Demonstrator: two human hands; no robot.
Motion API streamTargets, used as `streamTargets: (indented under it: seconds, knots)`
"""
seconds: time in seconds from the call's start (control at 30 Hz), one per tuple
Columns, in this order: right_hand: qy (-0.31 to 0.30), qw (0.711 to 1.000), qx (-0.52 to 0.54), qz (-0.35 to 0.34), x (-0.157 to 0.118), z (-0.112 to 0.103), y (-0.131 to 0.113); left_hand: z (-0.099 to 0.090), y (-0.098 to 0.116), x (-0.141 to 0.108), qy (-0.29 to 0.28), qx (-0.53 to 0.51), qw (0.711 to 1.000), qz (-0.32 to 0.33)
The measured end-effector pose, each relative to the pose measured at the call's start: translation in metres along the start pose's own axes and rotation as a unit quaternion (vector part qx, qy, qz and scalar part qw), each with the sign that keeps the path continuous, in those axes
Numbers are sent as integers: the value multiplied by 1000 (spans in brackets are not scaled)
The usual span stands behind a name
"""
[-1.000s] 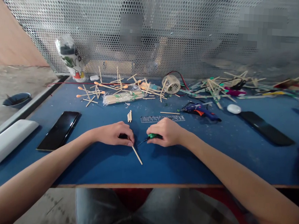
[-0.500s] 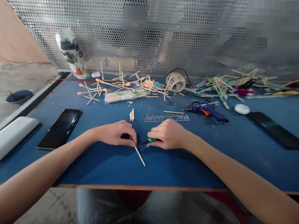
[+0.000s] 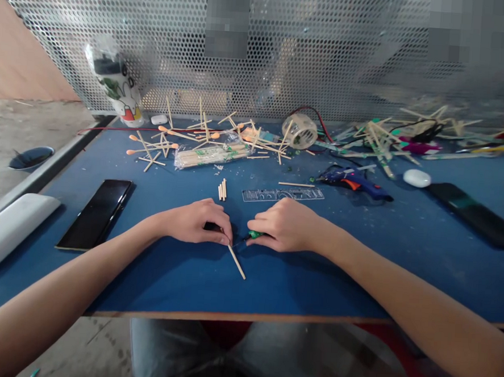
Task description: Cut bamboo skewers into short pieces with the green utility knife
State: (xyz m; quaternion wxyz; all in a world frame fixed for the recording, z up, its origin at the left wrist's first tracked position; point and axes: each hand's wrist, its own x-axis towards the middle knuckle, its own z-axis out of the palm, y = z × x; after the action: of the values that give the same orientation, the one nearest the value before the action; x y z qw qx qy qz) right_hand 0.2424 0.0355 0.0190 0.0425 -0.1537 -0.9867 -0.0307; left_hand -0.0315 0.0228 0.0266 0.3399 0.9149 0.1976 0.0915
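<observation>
My left hand (image 3: pixel 202 222) pinches a thin wooden stick (image 3: pixel 237 265) near its upper end. The stick slants down toward the table's front edge. In my right hand (image 3: pixel 284 227) is a small green-handled tool (image 3: pixel 255 234), with a black collar and a thin metal tip pointing left. That tip meets or lies very close to the stick beside my left fingertips; I cannot tell which. Just beyond my left hand lie several short cut sticks (image 3: pixel 221 190) in a bundle. A clear ruler (image 3: pixel 282 195) and a single stick (image 3: pixel 296 184) lie beyond my right hand.
At the back are joined stick pieces (image 3: pixel 152 151), a bagged stick bundle (image 3: pixel 211 155), a clear jar (image 3: pixel 298 132) and a blue glue gun (image 3: pixel 357 182). A phone (image 3: pixel 94 214) and white case (image 3: pixel 12 231) lie left; a black case (image 3: pixel 475 213) lies right. A perforated metal panel (image 3: pixel 171 41) stands behind.
The camera view has shifted slightly. Both hands keep nearly the same place and grip, and the stick and green-handled tool show almost no movement.
</observation>
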Motion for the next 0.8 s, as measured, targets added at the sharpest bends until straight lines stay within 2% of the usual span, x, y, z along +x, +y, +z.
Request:
streamTargets:
  seconds: [0.37, 0.63, 0.8]
  knots:
    - [11, 999, -24, 20, 2, -1, -17, -2, 0, 4, -13, -6, 1000, 10]
    - [21, 999, 24, 20, -7, -1, 7, -4, 3, 6, -16, -9, 1000, 5]
    - [19, 999, 48, 10, -5, 2, 4, -3, 4, 6, -11, 0, 1000, -3]
